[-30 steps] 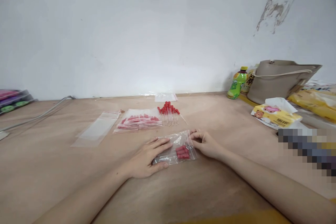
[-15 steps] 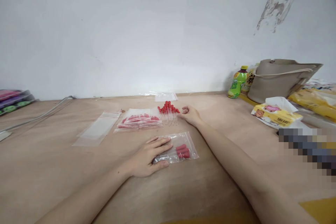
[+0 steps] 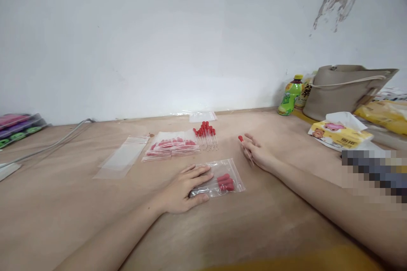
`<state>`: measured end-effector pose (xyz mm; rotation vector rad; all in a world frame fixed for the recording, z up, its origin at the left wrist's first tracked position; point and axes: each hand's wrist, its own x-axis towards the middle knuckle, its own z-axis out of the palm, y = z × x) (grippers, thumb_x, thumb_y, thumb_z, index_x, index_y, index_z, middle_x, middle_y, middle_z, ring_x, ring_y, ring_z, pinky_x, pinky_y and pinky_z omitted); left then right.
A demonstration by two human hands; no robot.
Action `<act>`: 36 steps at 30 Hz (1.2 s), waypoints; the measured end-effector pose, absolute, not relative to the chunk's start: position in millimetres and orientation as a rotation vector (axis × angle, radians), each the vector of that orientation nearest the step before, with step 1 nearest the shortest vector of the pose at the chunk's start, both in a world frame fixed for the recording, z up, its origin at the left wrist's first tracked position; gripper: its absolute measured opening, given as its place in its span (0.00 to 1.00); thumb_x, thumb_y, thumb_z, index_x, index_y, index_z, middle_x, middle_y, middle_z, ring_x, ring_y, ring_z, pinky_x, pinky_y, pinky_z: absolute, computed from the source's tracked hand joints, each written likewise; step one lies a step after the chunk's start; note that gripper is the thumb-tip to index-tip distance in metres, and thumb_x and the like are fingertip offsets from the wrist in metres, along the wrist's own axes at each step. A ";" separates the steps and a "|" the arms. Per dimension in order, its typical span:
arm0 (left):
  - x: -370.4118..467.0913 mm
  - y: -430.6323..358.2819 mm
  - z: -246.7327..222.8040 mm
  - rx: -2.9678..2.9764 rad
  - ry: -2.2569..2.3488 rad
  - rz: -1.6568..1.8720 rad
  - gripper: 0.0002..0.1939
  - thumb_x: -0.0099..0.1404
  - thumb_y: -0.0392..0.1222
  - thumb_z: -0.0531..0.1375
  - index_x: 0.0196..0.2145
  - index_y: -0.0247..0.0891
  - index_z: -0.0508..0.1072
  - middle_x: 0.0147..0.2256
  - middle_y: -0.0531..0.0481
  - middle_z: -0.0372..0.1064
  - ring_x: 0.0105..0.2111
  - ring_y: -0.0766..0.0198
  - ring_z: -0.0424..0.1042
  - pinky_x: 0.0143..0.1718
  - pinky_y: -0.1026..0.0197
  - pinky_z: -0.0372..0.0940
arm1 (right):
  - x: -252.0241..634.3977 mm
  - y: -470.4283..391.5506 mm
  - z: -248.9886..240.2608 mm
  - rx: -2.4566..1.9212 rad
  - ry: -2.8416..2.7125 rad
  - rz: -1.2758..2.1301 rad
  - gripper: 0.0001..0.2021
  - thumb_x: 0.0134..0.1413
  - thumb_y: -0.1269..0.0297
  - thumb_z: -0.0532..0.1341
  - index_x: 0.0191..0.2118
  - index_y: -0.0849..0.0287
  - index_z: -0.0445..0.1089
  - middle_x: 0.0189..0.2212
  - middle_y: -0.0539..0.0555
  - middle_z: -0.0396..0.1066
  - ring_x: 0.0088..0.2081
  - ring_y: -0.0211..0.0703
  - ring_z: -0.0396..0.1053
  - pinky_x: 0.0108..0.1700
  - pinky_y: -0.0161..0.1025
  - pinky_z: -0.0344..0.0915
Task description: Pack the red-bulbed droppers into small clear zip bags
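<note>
My left hand [image 3: 186,188] lies flat with fingers spread on a clear zip bag [image 3: 237,178], pressing it to the table. Red rubber bulbs [image 3: 225,182] of droppers show inside that bag, to the right of my fingers. Off to the right, my right hand [image 3: 258,154] is closed around a red-topped dropper [image 3: 241,139], its bulb up and its clear tube slanting down. A pile of red-bulbed droppers [image 3: 206,132] lies farther back. Left of the pile are stacked filled zip bags [image 3: 171,146].
Flat clear bags [image 3: 122,159] lie at the left, with another bag [image 3: 202,116] by the wall. A grey cable [image 3: 66,138] runs at far left. At right are a green bottle [image 3: 290,95], a beige handbag [image 3: 338,95] and a tissue pack [image 3: 341,133].
My right hand has moved right and toward me, away from the pile, now with a dropper in its fingers. My left hand stays on the bag. The view has shifted slightly.
</note>
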<state>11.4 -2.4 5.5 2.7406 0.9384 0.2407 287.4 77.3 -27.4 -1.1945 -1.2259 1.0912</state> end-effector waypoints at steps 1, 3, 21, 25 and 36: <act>11.5 -2.1 5.2 2.742 0.935 0.246 0.27 0.65 0.53 0.50 0.59 0.48 0.50 0.60 0.51 0.44 0.59 0.57 0.45 0.58 0.48 0.41 | 288.0 65.3 -27.8 -1.149 -1.212 1.109 0.32 0.47 0.60 0.56 0.57 0.61 0.43 0.16 0.41 0.57 0.14 0.31 0.52 0.16 0.30 0.50; 11.7 -1.8 4.8 2.745 0.933 0.253 0.27 0.65 0.53 0.50 0.59 0.47 0.50 0.60 0.51 0.45 0.59 0.57 0.46 0.59 0.48 0.40 | 287.0 46.9 -27.8 -1.125 -1.175 1.080 0.36 0.45 0.60 0.58 0.58 0.62 0.40 0.15 0.40 0.57 0.14 0.31 0.53 0.15 0.29 0.52; 12.9 -4.0 4.9 2.731 0.978 0.284 0.31 0.65 0.53 0.49 0.61 0.45 0.41 0.59 0.49 0.47 0.58 0.56 0.49 0.58 0.49 0.43 | 276.8 27.9 -23.5 -1.040 -1.190 1.381 0.18 0.39 0.57 0.63 0.36 0.57 0.58 0.28 0.49 0.68 0.27 0.36 0.69 0.33 0.39 0.66; 11.8 -3.7 2.9 2.740 0.971 0.288 0.30 0.65 0.53 0.48 0.61 0.46 0.41 0.60 0.49 0.46 0.58 0.56 0.48 0.58 0.49 0.42 | 283.5 25.9 -21.6 -1.045 -1.486 1.400 0.18 0.36 0.56 0.65 0.32 0.60 0.63 0.26 0.49 0.68 0.27 0.33 0.65 0.32 0.34 0.63; 12.3 -3.8 3.5 2.738 0.945 0.331 0.30 0.65 0.53 0.49 0.61 0.46 0.42 0.59 0.49 0.47 0.58 0.54 0.49 0.58 0.47 0.44 | 271.2 26.6 -22.3 -1.143 -1.596 1.379 0.18 0.39 0.52 0.63 0.33 0.62 0.71 0.24 0.50 0.70 0.20 0.29 0.60 0.19 0.28 0.54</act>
